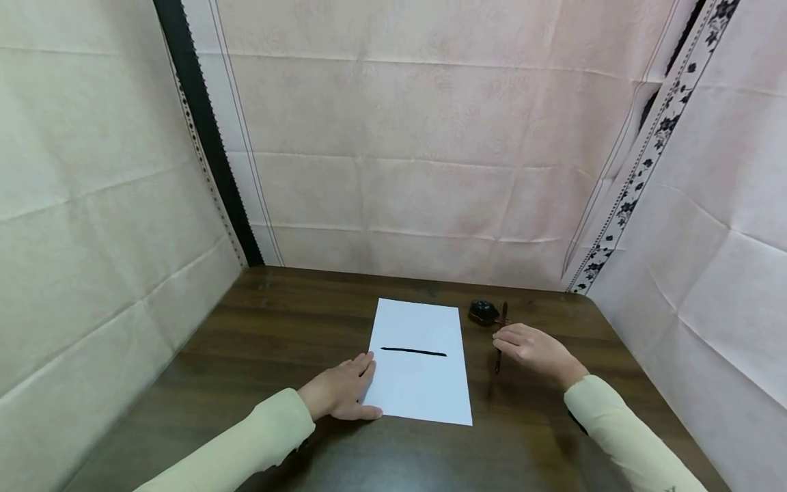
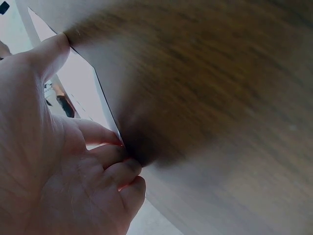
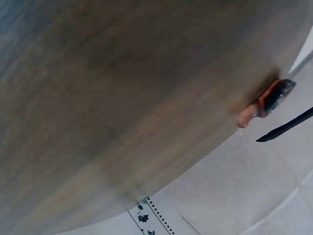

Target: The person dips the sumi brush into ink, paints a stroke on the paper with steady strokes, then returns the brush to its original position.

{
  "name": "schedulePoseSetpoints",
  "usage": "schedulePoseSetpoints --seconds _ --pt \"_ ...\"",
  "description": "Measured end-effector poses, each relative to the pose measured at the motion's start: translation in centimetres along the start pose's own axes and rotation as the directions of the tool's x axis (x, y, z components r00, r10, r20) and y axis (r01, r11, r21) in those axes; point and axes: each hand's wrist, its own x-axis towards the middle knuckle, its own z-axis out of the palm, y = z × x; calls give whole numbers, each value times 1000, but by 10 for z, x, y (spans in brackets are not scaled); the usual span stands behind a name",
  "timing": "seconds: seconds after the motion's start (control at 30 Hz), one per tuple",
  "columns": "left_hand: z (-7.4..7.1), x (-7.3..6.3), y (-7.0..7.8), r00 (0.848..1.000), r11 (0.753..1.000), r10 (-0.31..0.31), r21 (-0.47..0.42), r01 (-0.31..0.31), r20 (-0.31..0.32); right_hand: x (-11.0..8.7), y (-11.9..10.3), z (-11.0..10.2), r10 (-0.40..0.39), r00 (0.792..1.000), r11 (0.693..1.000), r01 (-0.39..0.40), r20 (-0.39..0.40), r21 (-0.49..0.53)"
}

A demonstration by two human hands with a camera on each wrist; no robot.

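A white sheet of paper (image 1: 421, 389) lies on the wooden table, with one black horizontal stroke (image 1: 413, 352) across its middle. My left hand (image 1: 346, 389) rests on the paper's left edge, thumb spread toward the lower corner. The left wrist view shows the fingers (image 2: 105, 156) at that edge. To the right of the sheet, my right hand (image 1: 531, 348) pinches a slim dark brush (image 1: 498, 361); its pointed black end shows in the right wrist view. Just beyond that hand sits a small black inkstone (image 1: 484, 312) with a reddish-brown part at one end (image 3: 247, 116).
Dark wood tabletop (image 1: 277, 328) surrounds the paper. Pale creased cloth walls (image 1: 430, 137) rise at the back and both sides. A floral border strip (image 1: 645, 164) runs down the right back corner, and a black band (image 1: 209, 130) down the left.
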Motion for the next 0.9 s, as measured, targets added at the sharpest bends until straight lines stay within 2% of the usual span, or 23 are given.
schedulePoseSetpoints --seconds 0.2,0.3,0.6,0.9 --pt "0 0 1 1000 1000 -2 -6 2 0 -8 -7 5 25 994 1000 -24 105 -16" --pt "-1 0 1 1000 1000 -1 -10 1 -3 -10 -9 7 36 990 999 -34 133 -21" --pt "-2 -1 1 1000 1000 -8 -13 8 5 -12 -11 16 31 978 999 -28 205 -21" --pt "-1 -1 0 1000 999 -13 -29 14 12 -11 -15 19 11 972 999 -3 235 -33"
